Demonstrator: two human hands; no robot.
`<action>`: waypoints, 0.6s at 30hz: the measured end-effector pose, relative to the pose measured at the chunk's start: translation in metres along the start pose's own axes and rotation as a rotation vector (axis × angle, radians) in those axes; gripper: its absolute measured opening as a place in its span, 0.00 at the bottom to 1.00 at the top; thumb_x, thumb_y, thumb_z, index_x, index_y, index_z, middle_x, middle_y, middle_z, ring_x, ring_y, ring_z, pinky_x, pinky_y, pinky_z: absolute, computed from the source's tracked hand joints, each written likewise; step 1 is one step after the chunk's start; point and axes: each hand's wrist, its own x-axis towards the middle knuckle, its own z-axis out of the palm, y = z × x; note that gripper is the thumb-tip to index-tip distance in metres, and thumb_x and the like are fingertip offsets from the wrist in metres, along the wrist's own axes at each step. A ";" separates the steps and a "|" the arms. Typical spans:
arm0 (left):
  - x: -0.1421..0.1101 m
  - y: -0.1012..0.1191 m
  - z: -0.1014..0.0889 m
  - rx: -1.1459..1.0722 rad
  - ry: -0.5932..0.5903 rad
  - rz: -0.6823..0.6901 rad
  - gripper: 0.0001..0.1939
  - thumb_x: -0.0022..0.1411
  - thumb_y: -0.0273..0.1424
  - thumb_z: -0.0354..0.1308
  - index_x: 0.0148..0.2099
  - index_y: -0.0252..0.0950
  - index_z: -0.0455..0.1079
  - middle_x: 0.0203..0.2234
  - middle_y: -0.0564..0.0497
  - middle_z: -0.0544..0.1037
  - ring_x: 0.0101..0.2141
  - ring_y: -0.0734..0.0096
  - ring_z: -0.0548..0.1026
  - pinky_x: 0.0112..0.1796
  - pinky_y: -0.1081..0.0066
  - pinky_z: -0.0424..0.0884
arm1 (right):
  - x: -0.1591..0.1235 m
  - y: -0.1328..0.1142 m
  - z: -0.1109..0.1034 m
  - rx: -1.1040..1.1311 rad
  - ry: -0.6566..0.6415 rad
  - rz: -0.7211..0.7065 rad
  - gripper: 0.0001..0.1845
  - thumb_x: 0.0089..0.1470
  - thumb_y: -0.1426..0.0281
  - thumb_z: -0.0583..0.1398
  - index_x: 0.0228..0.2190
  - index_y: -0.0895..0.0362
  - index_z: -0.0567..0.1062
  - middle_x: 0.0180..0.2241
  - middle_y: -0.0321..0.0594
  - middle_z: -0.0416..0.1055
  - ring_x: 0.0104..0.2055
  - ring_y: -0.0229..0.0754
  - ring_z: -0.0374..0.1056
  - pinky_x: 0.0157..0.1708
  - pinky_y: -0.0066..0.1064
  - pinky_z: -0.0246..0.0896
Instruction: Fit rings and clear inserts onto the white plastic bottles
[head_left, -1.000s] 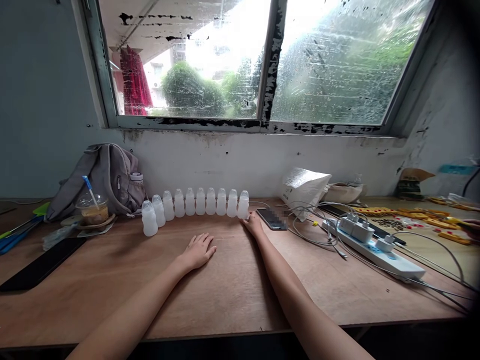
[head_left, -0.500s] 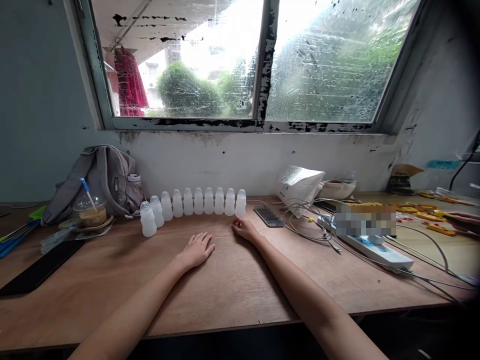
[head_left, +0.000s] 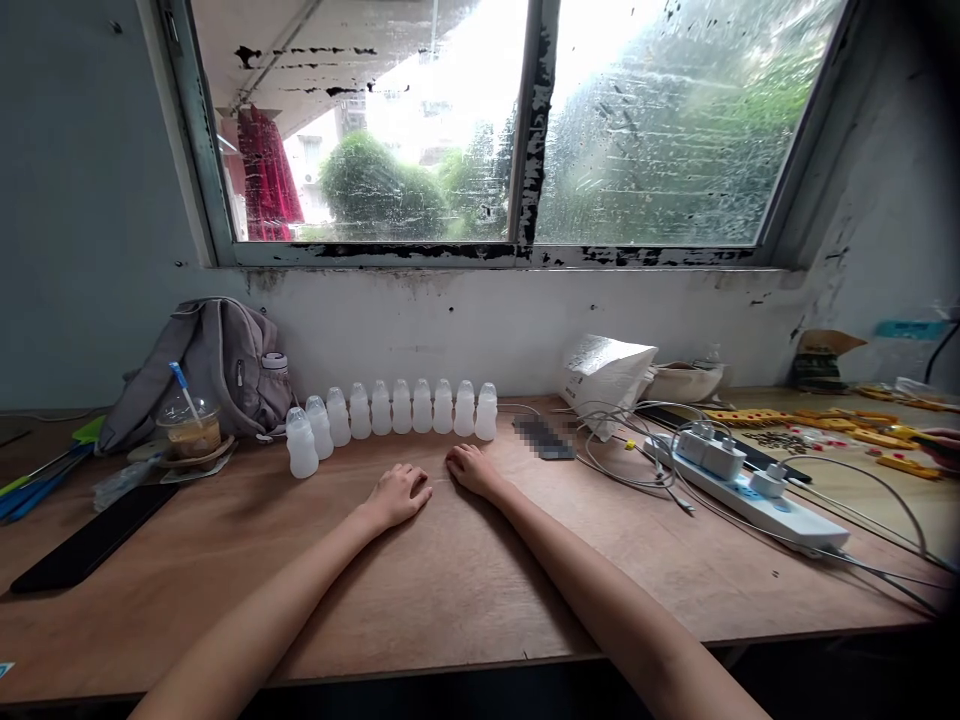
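Several small frosted-white bottles with clear caps [head_left: 401,410] stand upright in a slightly curved row on the wooden table [head_left: 450,580], in front of the wall. The leftmost bottle [head_left: 302,445] is closest to me. My left hand [head_left: 397,495] rests on the wood in front of the row's middle, its fingers loosely spread and holding nothing. Beside it, my right hand [head_left: 472,470] lies palm down with slightly bent fingers and nothing visible in it. It is just in front of the rightmost bottles [head_left: 486,412], apart from them.
On the left are a grey backpack [head_left: 214,370], an iced drink cup [head_left: 191,430] and a black flat strip [head_left: 94,540]. A phone [head_left: 551,440], a white bag [head_left: 604,375], cables and a power strip [head_left: 765,510] lie right. Another person's hand [head_left: 941,445] shows beside yellow parts.
My right hand has moved left, away from the rightmost bottle and nearer my left hand. My left hand's fingers have drawn in slightly. The bottles stay in their row.
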 end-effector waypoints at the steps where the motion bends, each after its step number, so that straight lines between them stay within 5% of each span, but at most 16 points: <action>1: 0.008 -0.003 -0.003 -0.108 0.009 -0.052 0.15 0.50 0.42 0.53 0.35 0.38 0.70 0.34 0.46 0.74 0.40 0.61 0.68 0.42 0.67 0.61 | 0.000 0.000 0.000 0.013 0.003 0.005 0.08 0.51 0.70 0.51 0.30 0.57 0.70 0.34 0.42 0.67 0.39 0.39 0.60 0.39 0.28 0.50; 4: 0.037 -0.014 -0.009 -0.463 0.023 -0.273 0.09 0.42 0.37 0.60 0.21 0.36 0.69 0.20 0.49 0.73 0.29 0.66 0.70 0.33 0.71 0.64 | 0.000 0.000 -0.001 0.066 0.015 0.023 0.07 0.49 0.70 0.53 0.30 0.57 0.70 0.33 0.41 0.67 0.38 0.39 0.60 0.39 0.28 0.51; 7: 0.058 -0.024 -0.005 -0.624 0.079 -0.373 0.09 0.43 0.35 0.59 0.21 0.34 0.69 0.13 0.51 0.70 0.19 0.72 0.68 0.24 0.73 0.63 | 0.001 0.000 0.000 0.144 0.042 0.056 0.06 0.46 0.71 0.55 0.28 0.57 0.71 0.32 0.40 0.68 0.37 0.39 0.62 0.39 0.28 0.52; 12: 0.062 -0.040 -0.002 -0.984 0.328 -0.488 0.07 0.47 0.31 0.56 0.29 0.32 0.69 0.19 0.51 0.73 0.18 0.78 0.68 0.21 0.76 0.64 | 0.009 0.017 0.003 0.339 0.176 0.226 0.08 0.44 0.72 0.54 0.28 0.58 0.71 0.30 0.41 0.70 0.34 0.38 0.65 0.36 0.27 0.57; 18: 0.050 -0.065 -0.028 -1.463 0.527 -0.581 0.06 0.54 0.28 0.49 0.29 0.33 0.66 0.20 0.51 0.72 0.22 0.77 0.71 0.27 0.75 0.69 | 0.015 0.054 0.004 0.547 0.426 0.535 0.19 0.46 0.67 0.50 0.40 0.61 0.65 0.37 0.47 0.69 0.35 0.40 0.67 0.30 0.27 0.62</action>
